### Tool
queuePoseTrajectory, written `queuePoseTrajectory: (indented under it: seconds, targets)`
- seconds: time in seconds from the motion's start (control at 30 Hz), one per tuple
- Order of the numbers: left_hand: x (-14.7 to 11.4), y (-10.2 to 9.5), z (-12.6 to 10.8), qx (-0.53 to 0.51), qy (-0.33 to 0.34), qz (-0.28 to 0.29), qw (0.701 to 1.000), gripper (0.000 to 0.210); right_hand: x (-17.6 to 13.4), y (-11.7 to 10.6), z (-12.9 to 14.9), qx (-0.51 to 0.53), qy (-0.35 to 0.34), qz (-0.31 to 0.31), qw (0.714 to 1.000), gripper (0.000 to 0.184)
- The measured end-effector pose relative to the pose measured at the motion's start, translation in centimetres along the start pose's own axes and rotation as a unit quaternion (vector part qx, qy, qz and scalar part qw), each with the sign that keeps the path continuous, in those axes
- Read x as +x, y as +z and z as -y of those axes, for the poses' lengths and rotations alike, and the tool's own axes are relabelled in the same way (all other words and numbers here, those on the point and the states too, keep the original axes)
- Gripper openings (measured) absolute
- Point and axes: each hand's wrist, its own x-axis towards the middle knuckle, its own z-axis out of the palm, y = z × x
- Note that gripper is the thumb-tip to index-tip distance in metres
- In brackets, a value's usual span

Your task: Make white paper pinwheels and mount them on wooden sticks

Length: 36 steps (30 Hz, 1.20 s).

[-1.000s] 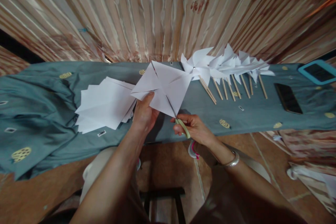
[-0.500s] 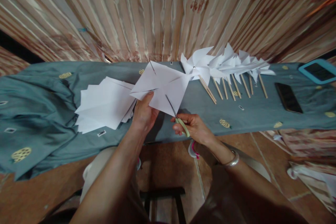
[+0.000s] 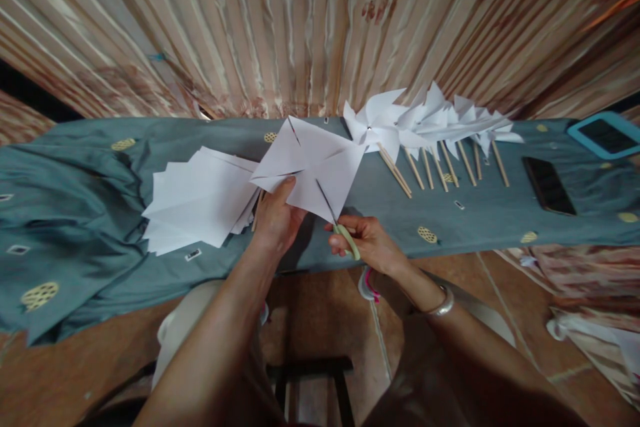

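My left hand (image 3: 280,217) grips a square sheet of white paper (image 3: 325,157) by its near left edge, thumb on top. Slits run from the sheet's corners toward its middle. In my right hand (image 3: 365,240) is a pair of scissors (image 3: 346,240) with pale green handles; their dark blades lie along the slit at the near corner. A stack of white paper sheets (image 3: 200,200) lies just left of my left hand. Several white paper pinwheels (image 3: 383,120) on wooden sticks (image 3: 427,170) overlap in a row at the right.
A green-grey cloth (image 3: 350,240) with pineapple prints covers the long table. At the right lie a dark phone (image 3: 549,185) and a blue-framed device (image 3: 607,135). A pleated curtain (image 3: 310,27) hangs behind the table. A dark stool (image 3: 310,368) stands below.
The paper has shifted slightly to the right with my left hand. The scissors stay in the near corner's slit, nearly unmoved.
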Motion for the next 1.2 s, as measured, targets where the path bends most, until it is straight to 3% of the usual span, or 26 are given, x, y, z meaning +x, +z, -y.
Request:
queuePoseTrajectory:
  seconds: [0.33,0.73,1.2]
  targets:
    - [-0.01,-0.04,0.09,0.028,0.006,0.000,1.000,0.015,-0.15,0.05,0.33,0.009,-0.004,0.000,1.000,0.050]
    - [-0.05,-0.02,-0.19,0.037,0.015,0.020,0.999,0.036,-0.18,0.06,0.37,0.003,-0.008,-0.011,1.000,0.045]
    - [0.38,-0.56,0.74,0.073,0.052,0.042,0.995,0.022,-0.27,-0.05,0.25,-0.014,-0.013,-0.004,1.000,0.043]
